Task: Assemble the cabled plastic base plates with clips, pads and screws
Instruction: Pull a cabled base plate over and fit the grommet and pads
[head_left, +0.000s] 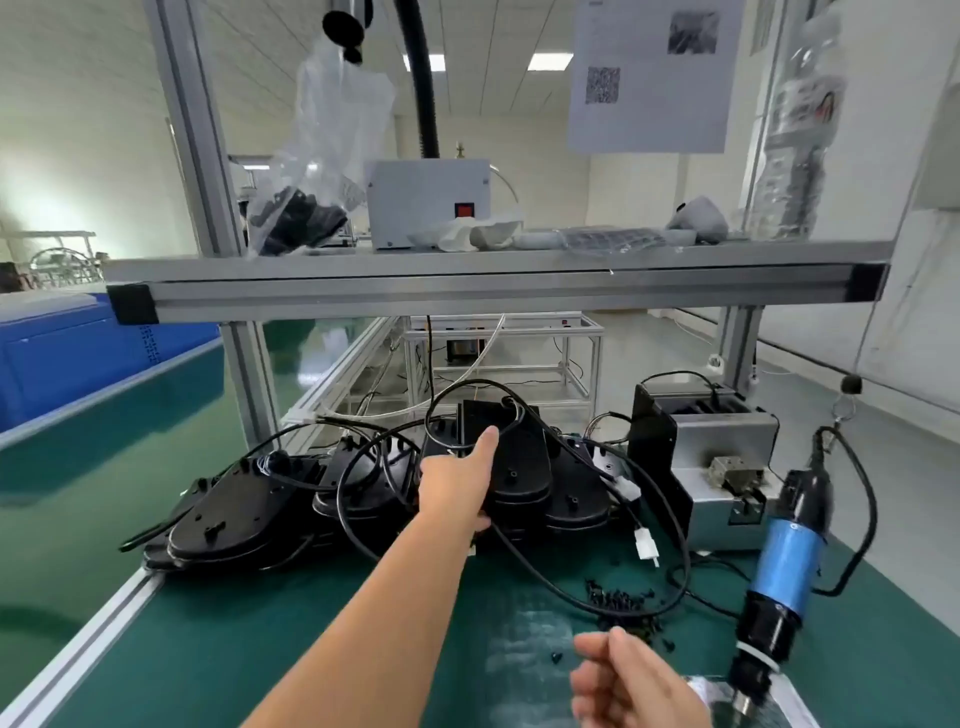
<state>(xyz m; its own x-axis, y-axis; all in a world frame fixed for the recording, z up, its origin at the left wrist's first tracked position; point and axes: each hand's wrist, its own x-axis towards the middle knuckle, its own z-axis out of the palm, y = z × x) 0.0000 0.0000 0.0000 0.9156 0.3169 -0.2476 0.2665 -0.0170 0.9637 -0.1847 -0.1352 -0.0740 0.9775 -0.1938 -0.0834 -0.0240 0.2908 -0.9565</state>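
Green bench mat (311, 649); left hand (457, 478) seemingly grips a base plate (519, 462).

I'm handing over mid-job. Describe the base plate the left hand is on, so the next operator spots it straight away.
Look at the green table under the metal shelf, where black base plates lie in a row among looped cables. The one you want is the base plate on top of the middle stack, just left of the grey metal box. It alone has the left hand gripping its left edge.

Hands: two, left hand (460, 480), right hand (631, 686)
Electric screwdriver (779, 582): one
White cable plugs (645, 544): two
Loose black screws (618, 603): too many to count
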